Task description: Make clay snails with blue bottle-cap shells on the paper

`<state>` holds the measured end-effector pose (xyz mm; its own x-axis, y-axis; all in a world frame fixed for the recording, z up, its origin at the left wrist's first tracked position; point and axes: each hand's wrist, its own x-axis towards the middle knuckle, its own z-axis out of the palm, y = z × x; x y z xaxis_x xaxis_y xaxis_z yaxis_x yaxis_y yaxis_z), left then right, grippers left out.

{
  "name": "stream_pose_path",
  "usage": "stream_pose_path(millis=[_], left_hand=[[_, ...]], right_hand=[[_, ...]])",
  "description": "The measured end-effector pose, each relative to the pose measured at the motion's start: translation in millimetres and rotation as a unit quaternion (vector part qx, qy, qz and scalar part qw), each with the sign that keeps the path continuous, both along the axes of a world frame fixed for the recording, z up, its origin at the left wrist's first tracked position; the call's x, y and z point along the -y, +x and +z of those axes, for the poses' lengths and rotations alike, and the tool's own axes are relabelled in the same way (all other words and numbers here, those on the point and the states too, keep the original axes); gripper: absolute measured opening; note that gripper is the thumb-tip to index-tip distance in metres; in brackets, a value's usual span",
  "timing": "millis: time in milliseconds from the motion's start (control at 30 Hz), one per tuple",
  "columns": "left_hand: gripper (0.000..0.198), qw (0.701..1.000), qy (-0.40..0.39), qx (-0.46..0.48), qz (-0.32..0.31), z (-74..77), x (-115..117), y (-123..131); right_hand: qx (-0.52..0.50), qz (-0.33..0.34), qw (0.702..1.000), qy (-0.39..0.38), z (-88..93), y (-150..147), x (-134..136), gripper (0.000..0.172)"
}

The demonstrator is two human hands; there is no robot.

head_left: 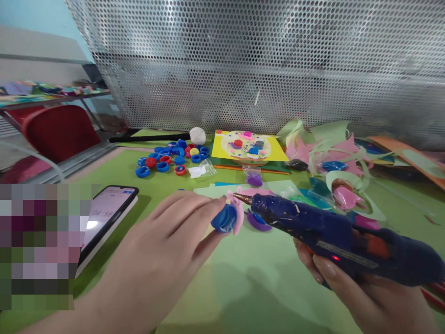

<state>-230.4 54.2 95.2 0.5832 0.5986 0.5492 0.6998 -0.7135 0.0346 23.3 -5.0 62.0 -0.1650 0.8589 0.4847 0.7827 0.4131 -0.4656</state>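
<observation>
Between the thumb and fingers of my left hand (163,246) is a blue bottle cap (224,219), its hollow side turned partly toward me. A pink curved piece (239,215) sits along the cap's right edge. My right hand (361,287) is closed around the handle of a dark blue glue gun (313,227) with a small red light lit. The gun's metal nozzle points left, at the top of the pink piece; whether it touches cannot be told. Just behind the nozzle, a purple curved piece with a blue part (257,221) lies on pale green paper (271,269).
Several blue and red bottle caps (162,166) lie at the back left. Behind the hands is a yellow card (273,147) with a decorated round. Paper scraps (323,148) and small bags pile at the right. A phone (107,218) stands left; a perforated metal panel (243,60) closes the back.
</observation>
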Motion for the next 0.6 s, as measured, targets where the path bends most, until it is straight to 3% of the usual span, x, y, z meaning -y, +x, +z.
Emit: stream_pose_path(millis=[200,300,467,600], left_hand=[[0.036,0.999,0.040,-0.010,-0.001,1.2,0.5,1.4],[0.032,0.998,0.057,-0.019,-0.005,-0.2,0.9,1.1],[0.018,0.996,0.090,-0.016,0.021,0.7,2.1,-2.5],[0.020,0.987,0.152,0.008,0.044,2.5,1.4,-4.6]], right_hand=[[0.049,0.006,0.999,0.001,-19.5,22.6,8.1,0.022],[0.081,0.003,0.997,0.016,-26.6,29.2,12.4,0.025],[0.149,0.011,0.988,0.032,-23.6,24.8,9.6,0.028],[0.170,0.012,0.984,0.053,-22.4,25.9,8.1,0.029]])
